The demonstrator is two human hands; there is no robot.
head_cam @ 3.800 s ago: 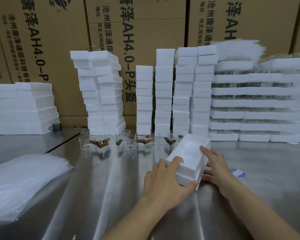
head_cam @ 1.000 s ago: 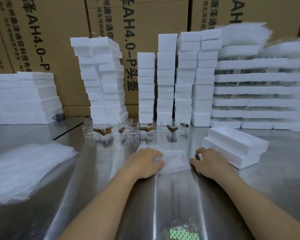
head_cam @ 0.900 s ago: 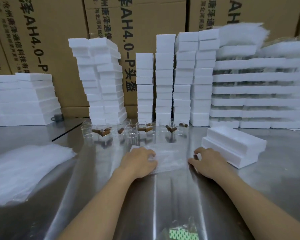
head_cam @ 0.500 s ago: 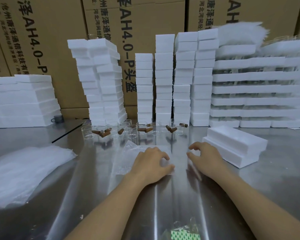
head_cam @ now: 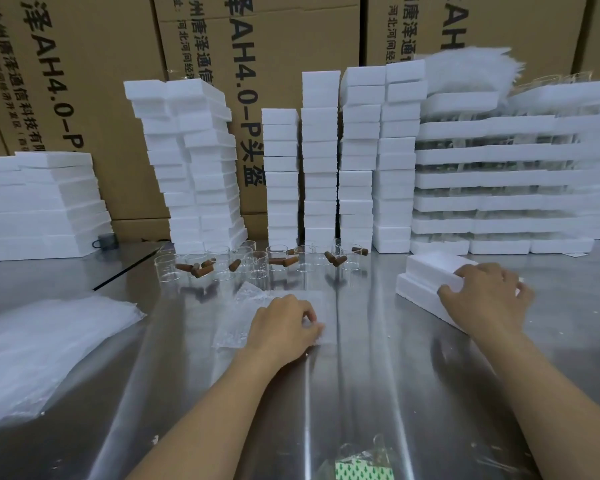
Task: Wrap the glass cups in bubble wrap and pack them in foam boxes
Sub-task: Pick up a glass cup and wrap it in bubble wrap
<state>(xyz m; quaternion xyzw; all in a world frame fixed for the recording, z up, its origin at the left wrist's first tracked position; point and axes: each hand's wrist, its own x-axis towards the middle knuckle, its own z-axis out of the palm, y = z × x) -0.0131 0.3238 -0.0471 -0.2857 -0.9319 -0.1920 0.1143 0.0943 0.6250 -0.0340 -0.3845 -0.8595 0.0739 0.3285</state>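
On the steel table (head_cam: 361, 393) directly ahead, my left hand (head_cam: 284, 327) lies on a bubble wrap sheet (head_cam: 239, 317), fingers curled and pinching it near its right edge. The sheet lies flat, clear and finely dimpled. My right hand (head_cam: 485, 299) grasps the foam box (head_cam: 426, 268), fingers curled over the upper half's near corner; the box is white, its upper half sitting offset on the lower. Beyond the sheet stand the glass cups (head_cam: 257, 265) in a loose row, clear with brown stub handles. A bubble wrap pile (head_cam: 42, 341) lies far left. Foam stacks (head_cam: 319, 161) line the rear against cardboard cartons (head_cam: 84, 81).
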